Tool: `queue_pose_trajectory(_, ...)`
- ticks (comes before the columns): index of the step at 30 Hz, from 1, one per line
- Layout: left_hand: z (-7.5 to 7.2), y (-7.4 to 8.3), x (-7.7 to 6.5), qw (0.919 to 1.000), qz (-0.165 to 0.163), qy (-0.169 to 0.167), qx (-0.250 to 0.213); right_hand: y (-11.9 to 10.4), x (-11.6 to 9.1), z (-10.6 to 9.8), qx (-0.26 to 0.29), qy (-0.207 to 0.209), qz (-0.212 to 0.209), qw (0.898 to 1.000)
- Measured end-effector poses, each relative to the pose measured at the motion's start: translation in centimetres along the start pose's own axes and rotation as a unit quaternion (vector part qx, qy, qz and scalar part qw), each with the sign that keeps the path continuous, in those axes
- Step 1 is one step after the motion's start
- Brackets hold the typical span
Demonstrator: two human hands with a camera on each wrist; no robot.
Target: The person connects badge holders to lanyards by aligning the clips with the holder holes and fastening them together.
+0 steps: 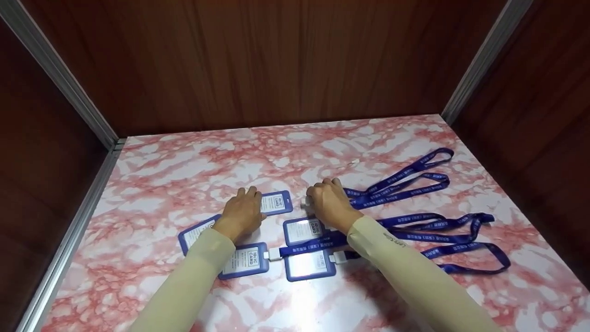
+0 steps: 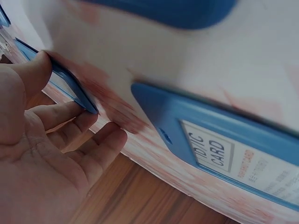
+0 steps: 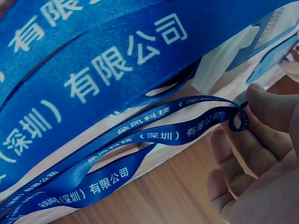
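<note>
My left hand (image 1: pixel 240 213) pinches a blue-framed ID card holder (image 1: pixel 275 203) by its edge, thumb on one side and fingers on the other, as the left wrist view shows. The slotted end of this holder points toward my right hand (image 1: pixel 331 203). Between right thumb and fingers is the clip end of a blue lanyard (image 1: pixel 396 184) with white printing; a bit of the white clip (image 1: pixel 304 202) peeks out at the fingertips. In the right wrist view the strap (image 3: pixel 159 135) curls at the fingertips. A small gap separates holder and clip.
A card holder (image 1: pixel 200 232) lies partly under my left forearm. Nearer me are another holder (image 1: pixel 244 261) clipped to a lanyard, one holder (image 1: pixel 299 231) by my right wrist, and one (image 1: pixel 309 266) with a white clip. More lanyards (image 1: pixel 431 225) stretch rightward. Wood-grain walls (image 1: pixel 276 64) enclose the marbled table (image 1: pixel 161 175).
</note>
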State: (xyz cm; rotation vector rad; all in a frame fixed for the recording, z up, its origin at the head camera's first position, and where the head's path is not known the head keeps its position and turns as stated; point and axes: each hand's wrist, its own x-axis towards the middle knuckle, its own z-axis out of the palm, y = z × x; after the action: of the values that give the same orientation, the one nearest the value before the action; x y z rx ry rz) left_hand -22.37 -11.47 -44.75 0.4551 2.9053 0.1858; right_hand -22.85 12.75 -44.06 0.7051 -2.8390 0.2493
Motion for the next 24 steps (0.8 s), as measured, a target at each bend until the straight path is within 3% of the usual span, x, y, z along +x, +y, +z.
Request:
queue_pose_trajectory(16,0.0,-0.1,0.0,0.9998,0.012,-0.001,0.017,-0.7,1.1,0.5,-0.002,-0.019,0.002,1.000)
queue_pose_trajectory(24,0.1,-0.1,0.1,0.9998,0.011,0.015,-0.001,-0.9,1.5,0.8,-0.007,-0.008,0.003,1.000)
